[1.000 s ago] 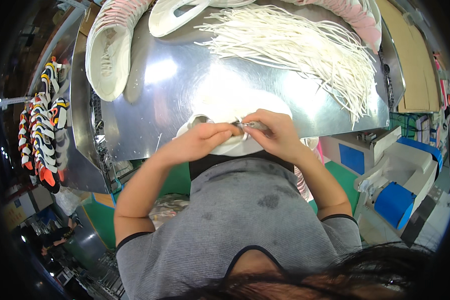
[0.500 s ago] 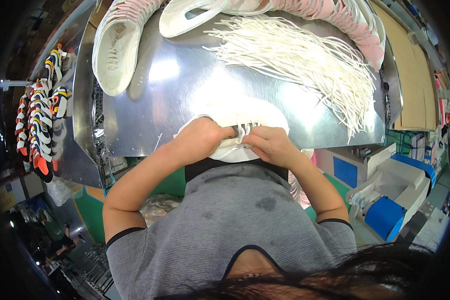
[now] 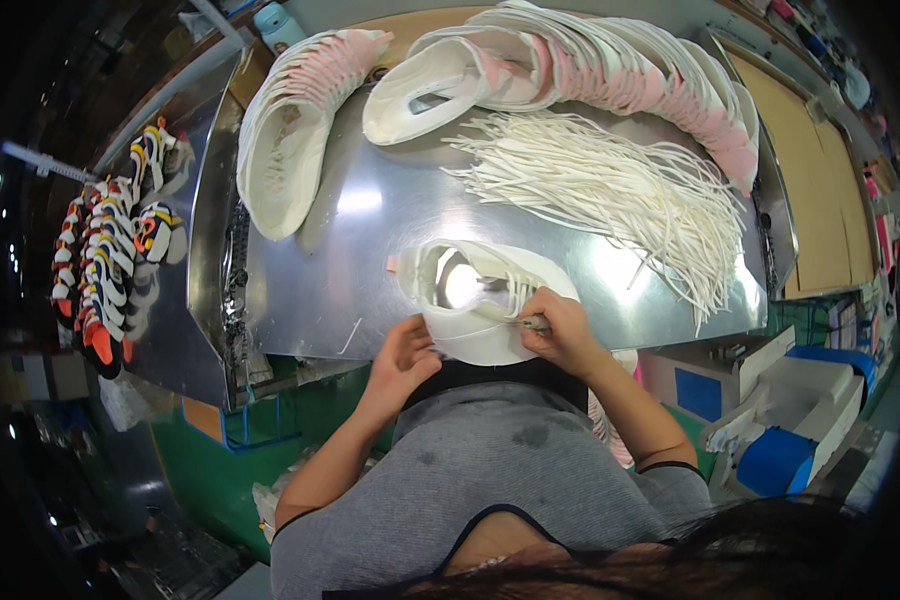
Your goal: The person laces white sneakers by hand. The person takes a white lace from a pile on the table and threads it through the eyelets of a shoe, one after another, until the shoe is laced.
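Observation:
A white shoe upper [image 3: 487,340] lies on the metal table's near edge, right in front of me. Short rows of white lace [image 3: 516,292] cross its opening toward the right. My right hand [image 3: 562,328] is closed at the upper's right side, beside the lacing. Between its fingers shows the end of a small grey stick-like tool [image 3: 536,322]; the rest of it is hidden. At the upper's near left side is my left hand [image 3: 405,358], its fingers apart and nothing visible in them. Whether its fingertips touch the upper I cannot tell.
A heap of loose white laces [image 3: 610,190] covers the table's right part. Nested pink-and-white uppers [image 3: 610,75] curve along the back, and another stack [image 3: 285,170] stands at the left. Colourful uppers [image 3: 105,260] sit beyond the left edge. A grey-and-blue machine [image 3: 775,455] stands lower right.
My left hand has let go of the upper's lacing and moved down and left, opening. The right hand now holds a small tool. The view has shifted, showing more of the table's back.

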`<state>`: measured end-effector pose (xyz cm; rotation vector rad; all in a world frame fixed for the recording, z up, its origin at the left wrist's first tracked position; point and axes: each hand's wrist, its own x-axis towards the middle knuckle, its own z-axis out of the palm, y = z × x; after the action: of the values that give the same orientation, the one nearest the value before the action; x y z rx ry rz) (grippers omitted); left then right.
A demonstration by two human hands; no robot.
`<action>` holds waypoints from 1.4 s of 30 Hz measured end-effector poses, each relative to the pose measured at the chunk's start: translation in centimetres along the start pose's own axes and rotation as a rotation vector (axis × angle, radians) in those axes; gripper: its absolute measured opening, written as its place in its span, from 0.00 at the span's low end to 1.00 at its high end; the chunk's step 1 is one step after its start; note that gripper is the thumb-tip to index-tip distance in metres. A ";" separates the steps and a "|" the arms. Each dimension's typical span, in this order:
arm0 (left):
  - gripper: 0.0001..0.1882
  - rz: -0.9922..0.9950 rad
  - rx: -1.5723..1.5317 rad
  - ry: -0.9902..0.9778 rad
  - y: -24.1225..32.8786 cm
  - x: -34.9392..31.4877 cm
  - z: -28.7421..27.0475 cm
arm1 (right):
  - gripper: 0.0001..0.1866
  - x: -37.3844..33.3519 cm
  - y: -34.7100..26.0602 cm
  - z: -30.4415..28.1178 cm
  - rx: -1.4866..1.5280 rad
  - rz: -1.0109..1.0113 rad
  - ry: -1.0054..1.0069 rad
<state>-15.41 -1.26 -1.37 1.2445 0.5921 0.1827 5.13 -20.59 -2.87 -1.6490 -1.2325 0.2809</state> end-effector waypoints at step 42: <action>0.11 0.566 0.114 0.090 12.6 16.9 2.0 | 0.03 3.1 -5.4 -3.4 1.023 0.412 0.134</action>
<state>2.03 8.70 5.21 1.4989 0.3160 0.6883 5.75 -20.20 4.19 -0.9584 -0.4592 0.8725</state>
